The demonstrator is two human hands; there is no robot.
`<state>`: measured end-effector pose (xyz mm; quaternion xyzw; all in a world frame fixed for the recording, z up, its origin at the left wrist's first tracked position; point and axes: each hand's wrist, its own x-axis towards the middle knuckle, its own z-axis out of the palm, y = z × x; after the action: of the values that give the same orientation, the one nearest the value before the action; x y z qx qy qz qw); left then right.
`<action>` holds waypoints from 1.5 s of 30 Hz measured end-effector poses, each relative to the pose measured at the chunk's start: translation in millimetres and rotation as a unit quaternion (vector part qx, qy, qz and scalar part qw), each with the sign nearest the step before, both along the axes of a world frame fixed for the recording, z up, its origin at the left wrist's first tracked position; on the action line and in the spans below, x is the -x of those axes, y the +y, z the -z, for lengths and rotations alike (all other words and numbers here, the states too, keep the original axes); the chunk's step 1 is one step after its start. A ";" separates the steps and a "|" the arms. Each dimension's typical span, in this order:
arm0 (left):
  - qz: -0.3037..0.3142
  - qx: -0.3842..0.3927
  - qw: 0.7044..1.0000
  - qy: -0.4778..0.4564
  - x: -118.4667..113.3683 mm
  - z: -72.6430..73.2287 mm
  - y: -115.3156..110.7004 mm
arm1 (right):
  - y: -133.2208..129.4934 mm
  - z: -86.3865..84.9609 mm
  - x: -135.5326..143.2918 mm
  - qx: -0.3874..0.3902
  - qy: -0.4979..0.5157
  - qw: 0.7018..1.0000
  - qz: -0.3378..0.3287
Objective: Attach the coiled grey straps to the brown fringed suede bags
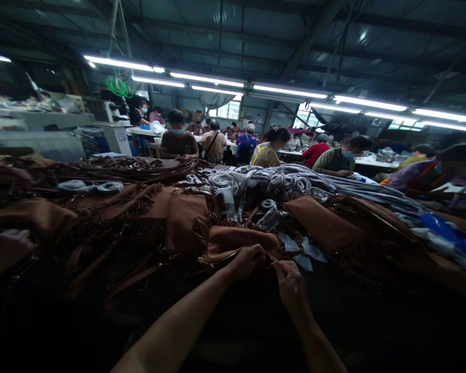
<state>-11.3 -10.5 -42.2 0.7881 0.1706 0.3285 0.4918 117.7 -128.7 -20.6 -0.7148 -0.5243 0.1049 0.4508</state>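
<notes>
A small brown zip bag (241, 241) lies at the table's near edge, its gold zipper facing me. My left hand (249, 260) is closed over the zipper edge, with the fingertips hidden against the bag. Close beside it, my right hand (291, 282) pinches the right end of that edge. A gold zipper pull (205, 262) hangs at the bag's left end. Just left stands another brown bag (184, 220) with fringe beside it. To the right rests a brown bag (324, 223) tilted among the pile.
Wrapped grey straps (334, 181) and plastic-covered coils (270, 212) spread behind the bags. Dark brown straps (140, 168) lie at the far left. A co-worker's hand (15, 241) is on a bag at the left edge. Several people sit across the table; blue plastic (446, 230) lies at right.
</notes>
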 end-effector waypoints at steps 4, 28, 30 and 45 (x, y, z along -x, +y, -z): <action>0.000 0.043 0.999 -0.032 -0.7 6.1 0.3 | 14.1 -6.6 2.8 0.023 -0.019 0.999 -0.014; -0.186 -0.258 0.867 0.384 -92.6 -101.5 136.5 | 37.9 23.5 -8.4 -0.029 -0.134 0.989 -0.061; -0.181 -0.270 0.858 0.397 -117.1 -102.3 156.9 | 37.9 24.8 -9.5 -0.032 -0.129 0.989 -0.068; -0.177 -0.375 0.818 0.398 -97.8 -131.9 158.8 | 40.2 35.0 -12.9 -0.036 -0.121 0.989 -0.081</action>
<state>86.4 148.3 89.7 0.9298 0.3519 0.1058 -0.0191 130.6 -88.5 -55.6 -0.6605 -0.6348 0.0350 0.3994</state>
